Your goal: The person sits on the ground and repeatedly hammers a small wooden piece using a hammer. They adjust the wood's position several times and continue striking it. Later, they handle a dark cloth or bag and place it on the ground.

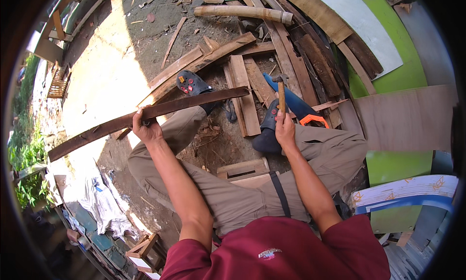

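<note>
My left hand (pixel 147 129) is closed round a long, dark brown wooden plank (pixel 189 102), near its middle. The plank slants across in front of me, its far end up over my left shoe and its other end out to the left. In my right hand (pixel 285 129) is a hammer (pixel 281 93), gripped low on its wooden handle with the metal head pointing up and away. The hammer is apart from the plank. Behind it lies a handsaw (pixel 296 100) with a blue blade and an orange handle, close to my right shoe (pixel 270 120).
Loose boards (pixel 245 93) and scrap wood lie on the dirt between and beyond my feet. A bamboo pole (pixel 242 12) crosses the far pile. Green and white sheets (pixel 410 52) lean at the right. A white cloth (pixel 104 202) lies at the lower left.
</note>
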### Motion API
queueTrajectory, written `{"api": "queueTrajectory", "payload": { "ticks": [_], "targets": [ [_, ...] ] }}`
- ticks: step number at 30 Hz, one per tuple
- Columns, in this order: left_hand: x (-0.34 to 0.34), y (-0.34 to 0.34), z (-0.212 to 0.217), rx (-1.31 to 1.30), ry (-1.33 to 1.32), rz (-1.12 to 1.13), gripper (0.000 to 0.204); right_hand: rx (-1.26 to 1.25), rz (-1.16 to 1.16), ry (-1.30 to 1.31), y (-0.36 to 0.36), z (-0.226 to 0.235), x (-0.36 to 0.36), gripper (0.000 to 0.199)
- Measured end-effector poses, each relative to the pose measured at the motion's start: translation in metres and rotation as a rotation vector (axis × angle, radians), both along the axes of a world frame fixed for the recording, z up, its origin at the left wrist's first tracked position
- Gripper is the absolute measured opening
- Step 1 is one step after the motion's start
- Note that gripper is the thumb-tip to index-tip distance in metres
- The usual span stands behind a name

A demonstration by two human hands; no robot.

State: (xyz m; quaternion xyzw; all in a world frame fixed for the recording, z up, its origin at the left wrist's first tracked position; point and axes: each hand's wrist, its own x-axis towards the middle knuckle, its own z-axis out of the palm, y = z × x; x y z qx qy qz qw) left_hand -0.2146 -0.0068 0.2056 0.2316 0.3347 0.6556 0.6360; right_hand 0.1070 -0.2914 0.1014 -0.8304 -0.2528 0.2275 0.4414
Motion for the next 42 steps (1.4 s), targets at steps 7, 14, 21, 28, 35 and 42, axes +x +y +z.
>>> {"api": "queueTrajectory", "payload": {
  "ticks": [7, 14, 21, 28, 35, 42],
  "targets": [
    [-0.019, 0.005, -0.086, -0.082, -0.107, -0.046, 0.013, -0.133, 0.118, -0.053, -0.003, -0.006, -0.009, 0.045],
    [-0.028, 0.005, -0.105, -0.124, -0.131, -0.006, 0.012, -0.084, 0.128, -0.068, 0.005, 0.016, -0.019, 0.044],
    [-0.022, 0.007, -0.095, -0.118, -0.087, -0.076, 0.013, -0.132, 0.143, -0.183, 0.004, -0.010, -0.023, 0.043],
    [-0.019, -0.002, -0.092, -0.134, -0.093, 0.000, 0.012, 0.037, 0.158, -0.224, 0.012, 0.004, -0.030, 0.040],
    [-0.015, -0.001, -0.093, -0.126, -0.047, 0.040, 0.013, -0.155, 0.152, -0.155, 0.019, 0.003, -0.003, 0.047],
    [-0.008, -0.001, -0.087, -0.123, -0.080, 0.013, 0.014, -0.207, 0.060, -0.214, 0.010, -0.030, 0.006, 0.042]
  ]
}}
